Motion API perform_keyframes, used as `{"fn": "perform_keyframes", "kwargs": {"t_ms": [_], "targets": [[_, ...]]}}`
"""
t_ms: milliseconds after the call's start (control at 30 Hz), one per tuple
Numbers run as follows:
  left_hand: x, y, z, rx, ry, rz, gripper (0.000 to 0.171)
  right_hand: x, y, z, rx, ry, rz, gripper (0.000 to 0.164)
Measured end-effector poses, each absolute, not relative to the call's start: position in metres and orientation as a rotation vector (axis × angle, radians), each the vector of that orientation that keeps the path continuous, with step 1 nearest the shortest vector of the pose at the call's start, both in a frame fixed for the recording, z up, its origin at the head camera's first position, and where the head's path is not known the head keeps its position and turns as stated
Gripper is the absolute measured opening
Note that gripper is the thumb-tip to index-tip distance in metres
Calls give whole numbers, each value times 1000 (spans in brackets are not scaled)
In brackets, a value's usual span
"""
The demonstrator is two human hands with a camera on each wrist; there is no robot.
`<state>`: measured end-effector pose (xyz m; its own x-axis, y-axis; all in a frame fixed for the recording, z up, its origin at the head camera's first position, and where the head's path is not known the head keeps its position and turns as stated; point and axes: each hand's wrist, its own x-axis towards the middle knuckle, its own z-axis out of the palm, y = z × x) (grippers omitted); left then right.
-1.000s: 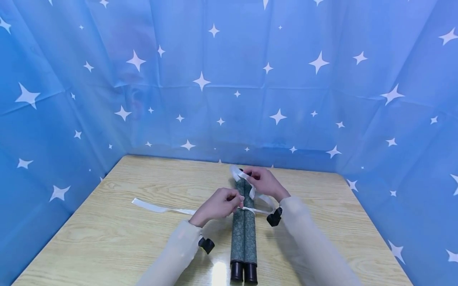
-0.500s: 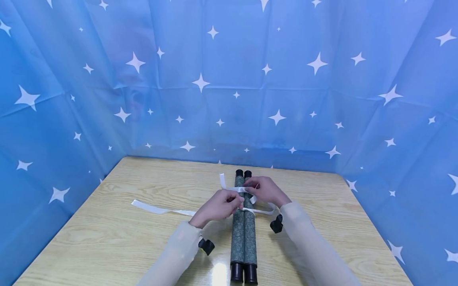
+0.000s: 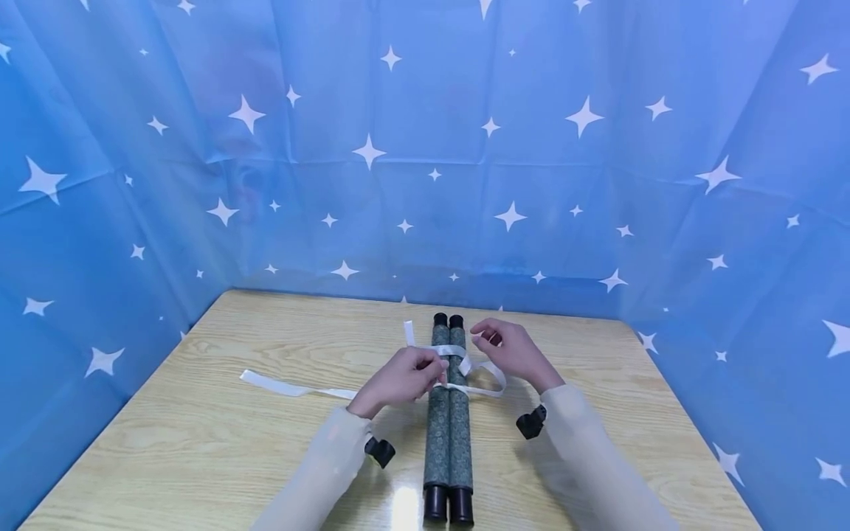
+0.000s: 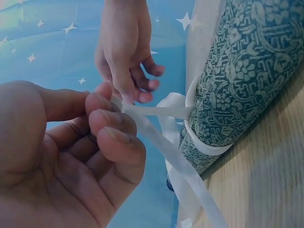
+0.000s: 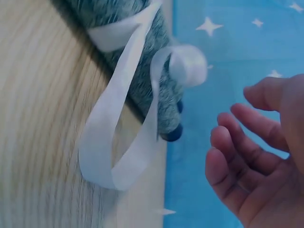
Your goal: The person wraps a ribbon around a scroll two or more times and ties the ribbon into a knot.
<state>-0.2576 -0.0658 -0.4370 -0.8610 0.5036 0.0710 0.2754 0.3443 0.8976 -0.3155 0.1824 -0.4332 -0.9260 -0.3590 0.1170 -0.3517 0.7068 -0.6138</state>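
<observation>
A handscroll, rolled into two side-by-side rolls with green-grey patterned cloth and dark end knobs, lies lengthwise on the table. White ribbon wraps its middle. Over that wrap, my left hand pinches the ribbon between thumb and fingertips; the left wrist view shows a ribbon strand running down from this pinch. My right hand hovers right of the scroll's far part, fingers loosely bent and holding nothing. In the right wrist view, a ribbon loop hangs beside the scroll, well apart from the right fingers.
The pale wooden table carries the scroll. One ribbon tail stretches out to the left; another lies across the scroll's far part with its end standing up. A blue star-patterned curtain surrounds the back and sides.
My right hand has laid the ribbon's free end leftward across the scroll, let it go and drawn back to the right. The left hand keeps its pinch in nearly the same place.
</observation>
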Motion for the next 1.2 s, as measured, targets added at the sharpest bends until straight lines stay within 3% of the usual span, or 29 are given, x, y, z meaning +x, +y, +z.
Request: {"fn": "perform_keyframes", "kwargs": {"t_ms": [467, 933, 1200], "targets": [[-266, -61, -425, 714, 2407, 1501, 42, -270, 159, -440, -760, 2683, -1238, 23], [-276, -53, -420, 767, 2446, 1434, 36, -261, 145, -454, -738, 2732, -1384, 11], [-281, -56, -422, 778, 2483, 1408, 35, -260, 148, -452, -796, 2763, -1389, 17]]}}
